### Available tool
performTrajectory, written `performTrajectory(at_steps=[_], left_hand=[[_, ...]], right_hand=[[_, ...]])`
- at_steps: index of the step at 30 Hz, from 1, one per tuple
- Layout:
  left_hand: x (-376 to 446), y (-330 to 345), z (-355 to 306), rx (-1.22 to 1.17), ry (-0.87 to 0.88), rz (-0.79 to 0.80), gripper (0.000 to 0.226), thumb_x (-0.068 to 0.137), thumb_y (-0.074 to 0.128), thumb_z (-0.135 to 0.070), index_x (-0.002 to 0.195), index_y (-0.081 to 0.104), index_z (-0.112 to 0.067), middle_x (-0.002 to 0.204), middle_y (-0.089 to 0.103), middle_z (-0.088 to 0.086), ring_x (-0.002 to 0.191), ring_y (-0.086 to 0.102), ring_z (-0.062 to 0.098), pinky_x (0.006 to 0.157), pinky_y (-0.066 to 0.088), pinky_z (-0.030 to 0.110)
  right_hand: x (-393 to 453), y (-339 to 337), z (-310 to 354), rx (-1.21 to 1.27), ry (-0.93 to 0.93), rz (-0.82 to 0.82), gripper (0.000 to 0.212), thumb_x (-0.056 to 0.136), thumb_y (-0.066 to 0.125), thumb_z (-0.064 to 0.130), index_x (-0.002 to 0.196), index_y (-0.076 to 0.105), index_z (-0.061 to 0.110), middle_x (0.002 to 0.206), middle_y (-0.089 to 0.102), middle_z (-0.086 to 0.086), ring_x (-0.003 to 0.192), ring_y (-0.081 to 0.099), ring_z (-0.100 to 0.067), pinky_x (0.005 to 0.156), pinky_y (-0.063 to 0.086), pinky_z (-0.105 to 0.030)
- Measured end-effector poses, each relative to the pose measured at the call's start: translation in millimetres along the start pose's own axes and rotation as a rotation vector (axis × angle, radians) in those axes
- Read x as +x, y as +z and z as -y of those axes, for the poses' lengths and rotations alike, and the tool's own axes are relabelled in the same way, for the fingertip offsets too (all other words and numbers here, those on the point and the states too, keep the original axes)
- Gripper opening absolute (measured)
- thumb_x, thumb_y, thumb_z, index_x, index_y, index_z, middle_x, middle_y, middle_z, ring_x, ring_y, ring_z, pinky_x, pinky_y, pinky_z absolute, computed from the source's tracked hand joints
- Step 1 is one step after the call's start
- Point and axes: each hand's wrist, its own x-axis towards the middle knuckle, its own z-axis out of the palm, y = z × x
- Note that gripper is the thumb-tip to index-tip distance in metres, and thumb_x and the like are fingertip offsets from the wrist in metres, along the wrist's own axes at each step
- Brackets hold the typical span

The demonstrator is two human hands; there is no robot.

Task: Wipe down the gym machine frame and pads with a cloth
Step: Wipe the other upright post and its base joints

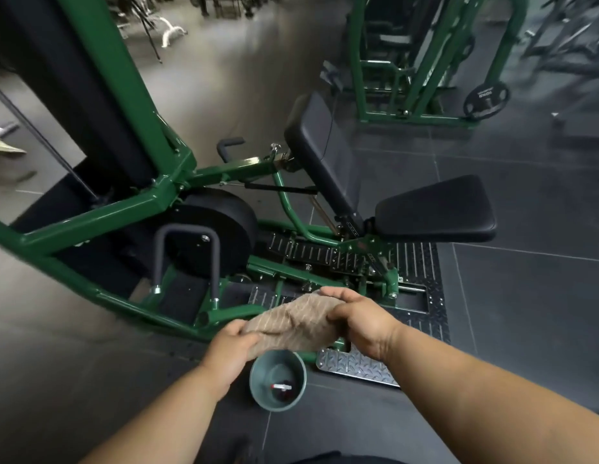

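Observation:
A beige ribbed cloth (291, 321) is stretched between both hands, held above a green bowl (278, 380) on the floor. My left hand (229, 349) grips the cloth's near left end. My right hand (358, 316) grips its right end from above. Behind the cloth stands the gym machine with its green steel frame (131, 209), a black back pad (320, 149), a black seat pad (435, 209) and a black roller pad (218, 229). The cloth touches no part of the machine.
The bowl holds dark liquid with a small red and white object in it. Checker-plate footplates (355, 365) lie under the machine. A second green machine (418, 61) with a weight plate (485, 100) stands at the back right. Dark floor tiles surround everything.

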Motion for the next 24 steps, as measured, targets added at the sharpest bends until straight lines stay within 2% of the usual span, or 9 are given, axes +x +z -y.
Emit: performTrajectory(at_steps=[3,7,9,11,13,15,19,22,24], left_hand=[[2,-16,-2,0.078,-0.022,0.049,0.014,0.093,0.073,-0.016,0.104,0.070,-0.008,0.090,0.075,0.005,0.090,0.070,0.025,0.076,0.051,0.033],[-3,-43,-12,0.029,-0.056,0.168,0.041,0.073,0.077,-0.038,0.097,0.069,-0.006,0.081,0.068,0.005,0.076,0.061,0.018,0.073,0.044,0.034],[0,-55,-10,-0.114,-0.075,0.244,0.052,0.071,0.072,-0.048,0.105,0.073,-0.009,0.097,0.078,0.011,0.090,0.071,0.025,0.089,0.050,0.039],[1,-64,-9,-0.240,-0.109,0.316,0.044,0.096,0.054,-0.043,0.123,0.073,-0.013,0.121,0.077,0.013,0.116,0.071,0.029,0.104,0.047,0.042],[2,-71,-8,-0.315,-0.114,0.369,0.040,0.108,0.041,-0.032,0.129,0.070,-0.015,0.128,0.074,0.013,0.123,0.069,0.027,0.108,0.047,0.042],[4,-78,-7,-0.315,-0.079,0.352,0.033,0.106,0.051,-0.023,0.135,0.064,-0.019,0.129,0.074,0.012,0.122,0.069,0.027,0.106,0.050,0.042],[7,-87,-6,-0.093,0.001,0.347,0.074,0.086,0.071,-0.011,0.140,0.044,-0.053,0.125,0.077,0.001,0.121,0.069,0.020,0.105,0.049,0.037],[10,-82,-4,0.016,0.045,0.392,0.084,0.089,0.067,0.006,0.144,0.035,-0.048,0.108,0.081,-0.001,0.113,0.070,0.018,0.092,0.047,0.031],[12,-77,-1,0.039,0.078,0.422,0.077,0.086,0.072,0.004,0.140,0.043,-0.042,0.108,0.080,-0.005,0.111,0.071,0.013,0.090,0.047,0.026]], right_hand=[[-4,19,3,-0.044,-0.045,0.027,0.055,0.090,0.047,-0.018,0.126,0.070,0.016,0.131,0.070,-0.018,0.106,0.065,-0.031,0.093,0.055,-0.045],[-9,56,9,-0.071,-0.108,0.094,0.060,0.090,0.050,-0.016,0.122,0.076,0.027,0.122,0.073,-0.017,0.099,0.064,-0.033,0.099,0.054,-0.052],[-12,77,11,-0.044,-0.121,0.126,0.061,0.092,0.047,-0.017,0.125,0.074,0.027,0.116,0.074,-0.013,0.095,0.065,-0.030,0.092,0.055,-0.045],[-13,96,13,-0.002,-0.135,0.148,0.062,0.094,0.044,-0.017,0.131,0.070,0.024,0.116,0.073,-0.011,0.097,0.067,-0.027,0.091,0.056,-0.042],[-14,111,13,0.052,-0.129,0.154,0.062,0.095,0.042,-0.017,0.135,0.068,0.024,0.117,0.073,-0.011,0.096,0.068,-0.027,0.086,0.059,-0.040],[-14,121,10,0.080,-0.126,0.153,0.062,0.096,0.042,-0.016,0.136,0.067,0.024,0.120,0.072,-0.013,0.095,0.069,-0.028,0.080,0.060,-0.039],[-17,132,0,0.112,-0.114,0.141,0.063,0.096,0.042,-0.016,0.139,0.065,0.025,0.116,0.070,-0.014,0.089,0.066,-0.028,0.075,0.061,-0.040],[-22,134,-8,0.142,-0.096,0.162,0.064,0.097,0.042,-0.016,0.142,0.062,0.025,0.110,0.069,-0.012,0.078,0.068,-0.023,0.062,0.059,-0.035],[-24,130,-12,0.153,-0.111,0.155,0.065,0.096,0.043,-0.016,0.142,0.062,0.025,0.112,0.068,-0.013,0.079,0.067,-0.023,0.063,0.059,-0.035]])
